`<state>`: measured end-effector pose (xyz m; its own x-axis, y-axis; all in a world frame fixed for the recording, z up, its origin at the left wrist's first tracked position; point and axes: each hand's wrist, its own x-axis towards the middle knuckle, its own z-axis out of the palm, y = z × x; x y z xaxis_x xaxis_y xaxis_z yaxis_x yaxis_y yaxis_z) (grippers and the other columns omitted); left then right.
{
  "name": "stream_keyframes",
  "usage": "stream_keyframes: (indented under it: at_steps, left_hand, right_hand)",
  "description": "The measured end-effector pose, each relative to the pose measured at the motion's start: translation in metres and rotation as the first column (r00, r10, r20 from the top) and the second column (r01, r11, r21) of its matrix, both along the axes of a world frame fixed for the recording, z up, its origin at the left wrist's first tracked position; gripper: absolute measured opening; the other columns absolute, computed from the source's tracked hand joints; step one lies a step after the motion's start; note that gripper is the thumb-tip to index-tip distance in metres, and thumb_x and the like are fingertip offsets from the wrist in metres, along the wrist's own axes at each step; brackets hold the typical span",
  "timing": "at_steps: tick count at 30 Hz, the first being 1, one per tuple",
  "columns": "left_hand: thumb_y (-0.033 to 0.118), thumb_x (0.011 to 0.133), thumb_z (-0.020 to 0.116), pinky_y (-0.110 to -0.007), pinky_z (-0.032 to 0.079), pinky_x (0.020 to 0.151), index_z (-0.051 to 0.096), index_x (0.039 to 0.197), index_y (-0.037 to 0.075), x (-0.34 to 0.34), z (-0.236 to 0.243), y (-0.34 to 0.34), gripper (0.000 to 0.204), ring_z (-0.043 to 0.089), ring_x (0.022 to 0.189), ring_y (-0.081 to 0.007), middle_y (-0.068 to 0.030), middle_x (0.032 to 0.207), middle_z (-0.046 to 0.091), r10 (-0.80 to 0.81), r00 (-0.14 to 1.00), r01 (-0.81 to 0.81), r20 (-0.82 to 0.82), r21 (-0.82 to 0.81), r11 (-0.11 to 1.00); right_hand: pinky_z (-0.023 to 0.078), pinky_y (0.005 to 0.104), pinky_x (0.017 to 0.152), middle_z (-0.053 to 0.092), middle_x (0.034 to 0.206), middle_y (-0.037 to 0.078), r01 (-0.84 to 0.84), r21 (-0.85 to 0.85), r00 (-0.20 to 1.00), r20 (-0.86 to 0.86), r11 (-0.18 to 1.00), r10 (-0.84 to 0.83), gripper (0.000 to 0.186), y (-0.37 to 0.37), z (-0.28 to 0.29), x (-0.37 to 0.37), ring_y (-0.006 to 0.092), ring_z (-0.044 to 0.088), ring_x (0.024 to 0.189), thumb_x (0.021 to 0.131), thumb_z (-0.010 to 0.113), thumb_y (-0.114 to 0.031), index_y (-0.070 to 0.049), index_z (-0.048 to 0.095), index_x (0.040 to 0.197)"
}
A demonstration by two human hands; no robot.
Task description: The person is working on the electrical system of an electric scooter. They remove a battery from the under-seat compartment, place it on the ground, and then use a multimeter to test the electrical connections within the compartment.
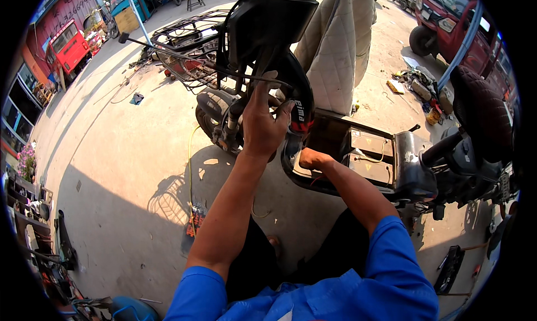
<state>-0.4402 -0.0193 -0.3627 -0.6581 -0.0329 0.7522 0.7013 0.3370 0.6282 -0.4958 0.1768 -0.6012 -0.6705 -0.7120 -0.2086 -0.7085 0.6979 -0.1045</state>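
Note:
A black electric scooter (303, 91) stands in front of me, its footboard opened up. My left hand (263, 122) grips the front panel below the handlebar; the thumb lies against the panel, one finger stretches upward by a black cable (224, 70), and the other fingers are mostly hidden. Lower and to the right, my right hand (314, 159) reaches into the front of the open battery bay (327, 132) with its fingers curled. What they hold, if anything, is hidden. Right of that hand sit boxy batteries (370, 139) joined by a pale wire (369, 156).
A quilted pale cover (335, 52) hangs behind the bay. The brown saddle (482, 108) is at the right. A metal rack frame (187, 47) lies beyond the front wheel (206, 119). A yellow hose (191, 164) crosses the concrete. Red vehicles (444, 27) stand farther off.

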Motion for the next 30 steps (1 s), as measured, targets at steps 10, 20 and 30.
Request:
stream_keyframes:
  at_steps: [10, 20, 30]
  left_hand:
    - [-0.003, 0.075, 0.069, -0.047, 0.050, 0.075, 0.035, 0.144, 0.007, -0.009, -0.004, -0.012, 0.077, 0.065, 0.087, -0.0378, -0.0154, 0.094, 0.068, 0.238, 0.971, -0.207, 0.036, -0.383, 0.900]
    - [0.000, 0.084, 0.069, -0.032, 0.052, 0.085, 0.046, 0.135, 0.002, -0.020, -0.002, -0.015, 0.056, 0.065, 0.094, -0.0191, -0.0101, 0.104, 0.066, -0.047, 0.998, 0.051, 0.041, -0.093, 0.994]
    - [-0.005, 0.092, 0.059, -0.032, 0.045, 0.099, 0.040, 0.136, -0.002, -0.004, 0.017, 0.010, 0.049, 0.055, 0.114, -0.0219, -0.0149, 0.124, 0.057, -0.492, 0.870, 0.425, 0.021, 0.474, 0.771]
  right_hand:
    - [0.051, 0.0444, 0.072, 0.069, 0.095, 0.027, 0.079, -0.035, 0.955, 0.288, 0.996, -0.066, 0.031, -0.007, -0.009, -0.009, 0.0341, 0.069, 0.085, 0.078, 0.049, -0.011, 0.005, 0.070, 0.095]
    - [0.051, 0.0418, 0.081, 0.070, 0.106, 0.021, 0.344, -0.157, 0.843, 0.485, 0.926, -0.232, 0.032, -0.004, -0.050, -0.018, 0.0300, 0.068, 0.095, 0.083, 0.049, -0.015, -0.001, 0.069, 0.105]
    - [0.051, 0.0431, 0.082, 0.069, 0.106, 0.024, 0.234, -0.081, 0.951, 0.224, 0.969, -0.211, 0.033, 0.010, -0.064, -0.033, 0.0341, 0.068, 0.098, 0.077, 0.054, -0.019, 0.001, 0.072, 0.097]
